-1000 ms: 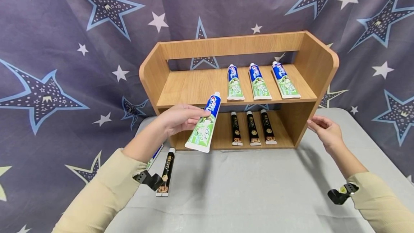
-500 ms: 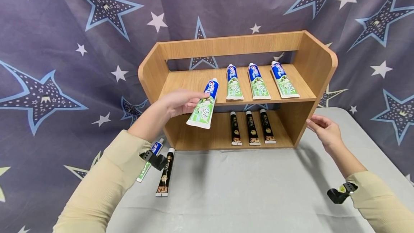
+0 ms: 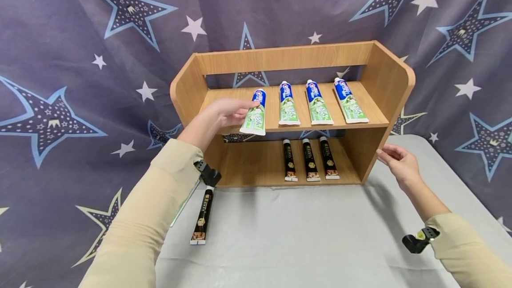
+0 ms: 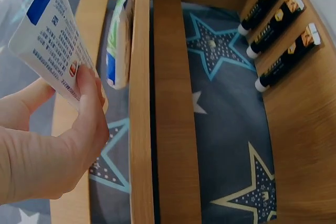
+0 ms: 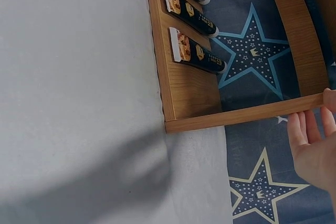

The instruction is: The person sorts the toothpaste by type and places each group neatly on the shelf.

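The head view is evenly bright; a soft-edged shadow (image 3: 379, 201) darkens the pale-grey tabletop (image 3: 296, 230) near-left of the bare right hand (image 3: 402, 166), and the bare left hand (image 3: 230, 111) blurs slightly. The 2 wrist views are dimmer; the right one bows the brown wood-grain shelf (image 5: 303, 35).

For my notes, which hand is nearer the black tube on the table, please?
Left hand: above and beyond the black tube. Right hand: farther, at the shelf's right side.
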Available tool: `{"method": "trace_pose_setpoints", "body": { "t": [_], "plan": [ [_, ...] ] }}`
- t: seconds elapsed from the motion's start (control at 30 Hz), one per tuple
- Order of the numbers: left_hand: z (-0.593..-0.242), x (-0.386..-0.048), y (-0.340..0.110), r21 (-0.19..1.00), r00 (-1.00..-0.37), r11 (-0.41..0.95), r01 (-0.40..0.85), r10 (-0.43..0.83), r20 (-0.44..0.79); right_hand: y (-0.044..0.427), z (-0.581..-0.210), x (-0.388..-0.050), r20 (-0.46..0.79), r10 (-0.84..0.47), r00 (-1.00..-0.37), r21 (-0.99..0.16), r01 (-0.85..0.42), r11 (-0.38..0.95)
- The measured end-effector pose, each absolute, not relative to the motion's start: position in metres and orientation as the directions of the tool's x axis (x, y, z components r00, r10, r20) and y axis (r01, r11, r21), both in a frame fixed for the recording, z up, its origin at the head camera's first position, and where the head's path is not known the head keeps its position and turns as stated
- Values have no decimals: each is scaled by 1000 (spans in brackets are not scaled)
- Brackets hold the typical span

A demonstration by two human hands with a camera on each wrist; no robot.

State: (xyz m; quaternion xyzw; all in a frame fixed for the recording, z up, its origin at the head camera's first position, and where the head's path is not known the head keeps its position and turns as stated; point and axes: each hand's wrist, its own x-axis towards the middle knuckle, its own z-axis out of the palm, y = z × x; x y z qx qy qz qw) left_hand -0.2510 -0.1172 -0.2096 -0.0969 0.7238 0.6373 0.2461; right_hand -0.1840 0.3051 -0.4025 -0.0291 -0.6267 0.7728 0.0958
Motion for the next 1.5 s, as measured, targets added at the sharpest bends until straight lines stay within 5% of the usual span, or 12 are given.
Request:
{"method": "trace_pose_setpoints", "body": {
  "t": [0.3, 0.7, 1.03, 1.27, 1.5],
  "plan": [
    [-211, -287, -103, 849, -851, 157, -504, 78, -520, 315, -415, -193, 92, 188, -978, -980, -123, -159],
    [-215, -308, -93, 860, -859, 34, -509, -81, -505, 393, -545, -276, 150, 198, -969, -972, -181, -149],
    [-209, -306, -98, 857, -880, 202, -475, -80, -469, 355, -473, -234, 142, 150, -979, -962, -172, -211],
    [-214, -305, -102, 806, -913, 443, -394, -85, -400, 351, -471, -234, 89, 194, -977, -972, -128, -198],
    [-216, -304, -103, 808, -929, 469, -357, -84, -362, 312, -411, -192, 65, 176, -982, -978, -98, -186]
  ]
}}
